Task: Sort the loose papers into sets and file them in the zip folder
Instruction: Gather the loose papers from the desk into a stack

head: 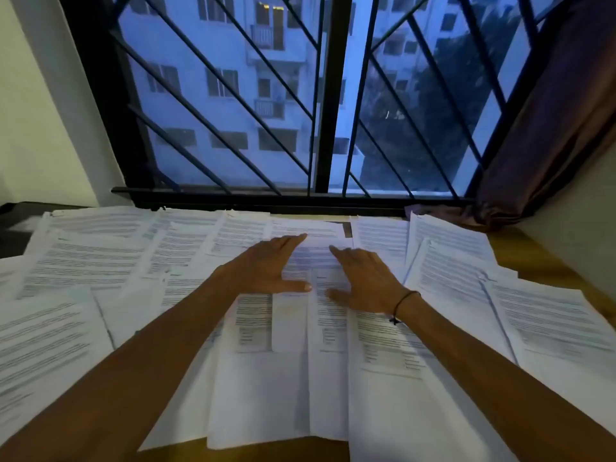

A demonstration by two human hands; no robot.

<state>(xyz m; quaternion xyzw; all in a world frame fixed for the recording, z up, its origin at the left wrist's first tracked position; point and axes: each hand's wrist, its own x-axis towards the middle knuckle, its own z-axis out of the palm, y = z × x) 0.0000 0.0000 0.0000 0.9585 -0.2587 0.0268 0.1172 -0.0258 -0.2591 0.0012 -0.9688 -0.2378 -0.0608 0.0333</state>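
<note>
Head view, catalogued left to right. Far left: dark surface (20,221) at table edge, identity unclear. Loose papers (83,261) spread in overlapping sheets over wooden table (546,261), from left border to right. Left hand (266,265) flat on central sheets, fingers straight, thumb splayed, gripping nothing. Right hand (363,278) just beside it, likewise flat and open, pressing on paper, holding nothing (black cord (405,300) at wrist). Behind: barred window (333,95); curtain (550,128) at right.

Step judged in hand: early sorting, sheets laid out and surveyed, no visible sets squared off yet. Next move likely calls for reading headings, then pinching matching sheets free without dragging neighbours.

Hidden or unclear: zip folder nowhere visible, possibly under papers or out of frame. Printed text too blurred to read. Sheets beneath forearms covered; near-edge sheets cut off by frame.
</note>
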